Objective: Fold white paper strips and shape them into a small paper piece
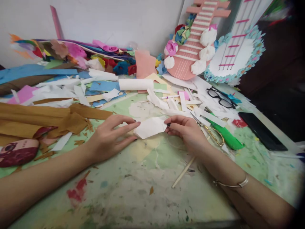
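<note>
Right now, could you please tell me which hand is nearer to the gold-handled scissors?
Right. The right hand is just left of the gold-handled scissors; the left hand is farther away, at the opposite end of the white paper piece.

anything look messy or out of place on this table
Yes, two things. A red patch, stain or scrap I can't tell, marks the table near the left forearm. The glasses lie among loose white scraps, an odd spot where they might get buried.
</note>
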### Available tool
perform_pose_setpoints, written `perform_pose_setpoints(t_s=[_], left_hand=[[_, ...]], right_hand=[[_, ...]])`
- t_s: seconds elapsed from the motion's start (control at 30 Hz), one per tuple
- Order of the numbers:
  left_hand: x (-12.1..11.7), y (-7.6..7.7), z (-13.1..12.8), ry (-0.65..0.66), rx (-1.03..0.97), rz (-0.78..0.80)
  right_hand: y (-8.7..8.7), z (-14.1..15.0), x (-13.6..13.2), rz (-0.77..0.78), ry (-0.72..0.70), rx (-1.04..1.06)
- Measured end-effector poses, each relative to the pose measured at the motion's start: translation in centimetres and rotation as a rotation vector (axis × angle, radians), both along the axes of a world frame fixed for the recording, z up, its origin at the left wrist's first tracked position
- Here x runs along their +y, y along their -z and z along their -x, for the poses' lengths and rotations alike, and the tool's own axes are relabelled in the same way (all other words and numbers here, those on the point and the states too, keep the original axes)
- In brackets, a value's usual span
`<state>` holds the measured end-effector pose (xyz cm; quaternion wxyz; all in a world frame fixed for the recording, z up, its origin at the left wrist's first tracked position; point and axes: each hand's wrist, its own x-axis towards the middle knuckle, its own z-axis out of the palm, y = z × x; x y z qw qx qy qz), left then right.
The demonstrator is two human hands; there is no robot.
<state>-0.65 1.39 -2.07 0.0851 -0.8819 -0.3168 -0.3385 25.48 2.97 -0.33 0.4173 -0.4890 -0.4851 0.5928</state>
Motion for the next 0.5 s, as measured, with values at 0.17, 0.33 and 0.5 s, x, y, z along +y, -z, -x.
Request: perform_pose_setpoints(t_s=[0.17, 0.33, 0.5], left_hand=[[-0.2, -0.3, -0.2, -0.093, -0.033, -0.015], [-0.4, -0.7, -1.0, -0.097, 0.128, -0.142], [-0.6, -0.8, -1.4, -0.132, 0.19, -0.23]], right_hand=[[-0.2, -0.4, 0.1, 0.108, 0.03, 0.167], [-0.2, -0.1, -0.1, 0.125, 0.048, 0.249], [-0.4, 0.3, -0.7, 0.097, 0.017, 0.272]])
